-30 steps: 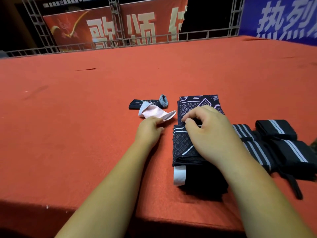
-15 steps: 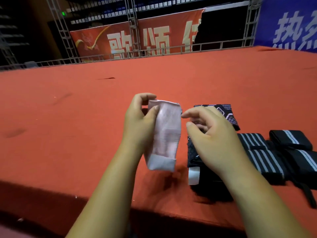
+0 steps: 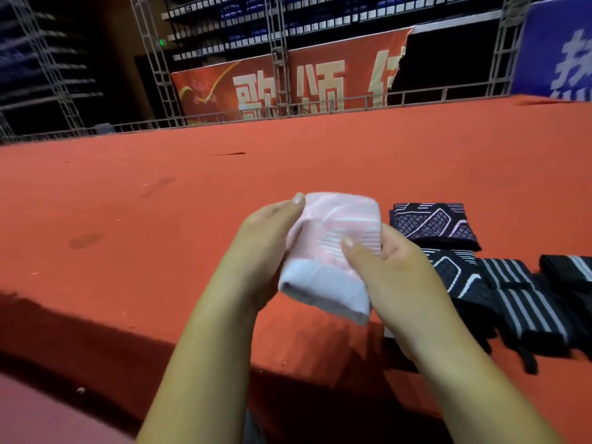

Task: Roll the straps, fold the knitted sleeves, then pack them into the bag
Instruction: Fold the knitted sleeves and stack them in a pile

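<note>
A pink knitted sleeve [image 3: 333,248] with a pale cuff is held up above the red table between both hands. My left hand [image 3: 266,248] grips its left side, thumb on the top corner. My right hand [image 3: 387,267] holds its right side, thumb pressed on the front. Right of it, a folded black patterned sleeve [image 3: 432,224] lies on the table, with a second one [image 3: 455,274] just in front, partly hidden by my right hand. Rolled black straps with white stripes [image 3: 525,299] lie further right. No bag shows.
The red-covered table [image 3: 160,219] stretches far back and left. Its front edge runs close under my forearms. Metal railing and banners [image 3: 288,88] stand beyond the far edge.
My left hand lifted the pink sleeve off the table. My right hand left the black folded sleeves and took hold of the pink sleeve's right side. The camera tilted up.
</note>
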